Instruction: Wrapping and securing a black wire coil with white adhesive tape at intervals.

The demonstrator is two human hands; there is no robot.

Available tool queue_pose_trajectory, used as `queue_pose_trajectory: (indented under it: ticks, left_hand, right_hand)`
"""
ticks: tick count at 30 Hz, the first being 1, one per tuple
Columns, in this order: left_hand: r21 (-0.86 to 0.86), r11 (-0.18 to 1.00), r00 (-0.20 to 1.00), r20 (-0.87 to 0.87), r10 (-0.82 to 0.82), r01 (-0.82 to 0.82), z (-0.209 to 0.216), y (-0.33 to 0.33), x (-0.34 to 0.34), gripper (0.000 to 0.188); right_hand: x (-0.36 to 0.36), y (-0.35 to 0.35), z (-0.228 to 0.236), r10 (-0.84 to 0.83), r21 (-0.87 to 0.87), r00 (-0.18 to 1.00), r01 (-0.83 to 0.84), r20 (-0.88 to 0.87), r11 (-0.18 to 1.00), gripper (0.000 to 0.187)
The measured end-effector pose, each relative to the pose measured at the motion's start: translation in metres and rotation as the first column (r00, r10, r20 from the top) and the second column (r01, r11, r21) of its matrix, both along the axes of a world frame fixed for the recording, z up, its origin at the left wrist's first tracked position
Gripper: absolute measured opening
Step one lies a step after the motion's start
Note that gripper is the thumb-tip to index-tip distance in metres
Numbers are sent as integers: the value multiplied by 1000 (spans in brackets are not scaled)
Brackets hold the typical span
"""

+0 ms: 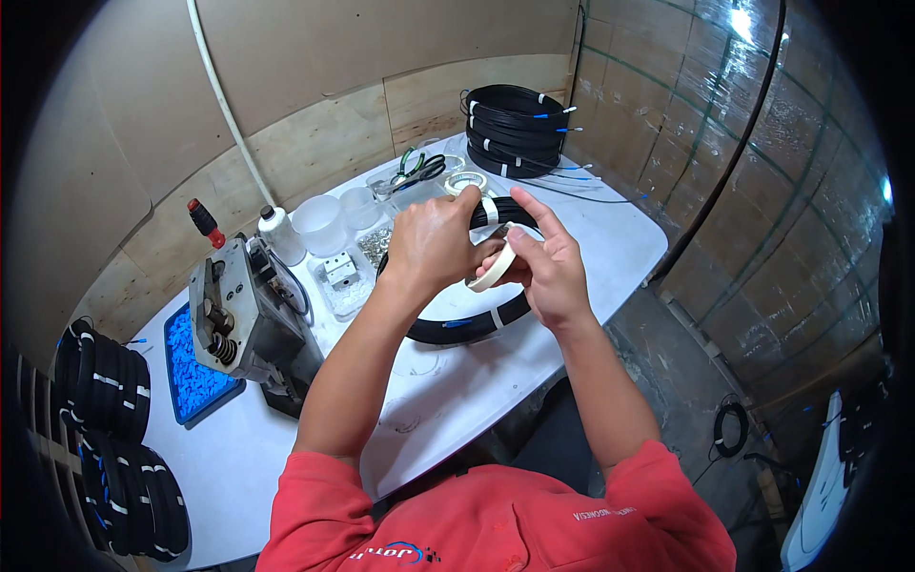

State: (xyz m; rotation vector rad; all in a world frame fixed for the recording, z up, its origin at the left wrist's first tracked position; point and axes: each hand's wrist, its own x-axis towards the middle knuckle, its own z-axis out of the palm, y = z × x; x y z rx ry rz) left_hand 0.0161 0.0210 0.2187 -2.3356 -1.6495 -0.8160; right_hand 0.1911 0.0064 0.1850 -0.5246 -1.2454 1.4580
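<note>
A coil of black cable [477, 329] is held over the white table in front of me, bound at places with short white tape bands. My left hand [434, 238] is closed round the coil's far side, its thumb next to a white band. In my right hand [551, 272] is a roll of cream tape [494, 271], pinched by the thumb and fingers close to the cable, index finger stretched up. The left fingertips come near the roll; whether they touch it is hidden. A blue connector [457, 323] shows on the coil's near side.
A metal press [253, 305] stands left, beside a tray of blue pieces [195, 377]. Behind are a bottle [279, 234], clear tubs [317, 227], scissors [424, 173] and a tape roll [466, 181]. Stacked cable coils [515, 133] stand far right; more coils [133, 486] lie left.
</note>
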Motion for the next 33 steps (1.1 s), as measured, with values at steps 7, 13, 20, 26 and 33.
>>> queue_pose_trajectory:
  ticks: [7,13,20,26,33]
  left_hand:
    - [-11,999,997,73,-31,32,2,-3,-6,53]
    - [-78,997,991,137,0,11,3,-11,-14,51]
    - [110,992,989,123,-80,67,-12,-27,-17,56]
    - [146,986,992,83,-100,87,-15,-43,-12,53]
    - [18,995,992,70,-100,99,-13,-61,-17,32]
  right_hand:
    - [3,-1,-5,-83,102,997,83,-3,991,43]
    - [44,-18,14,-240,376,945,144,223,916,30]
    - [59,29,35,-418,555,862,206,287,806,56]
    - [55,154,-7,-476,551,640,98,603,829,29]
    - [12,258,-79,-539,620,344,-192,769,761,24]
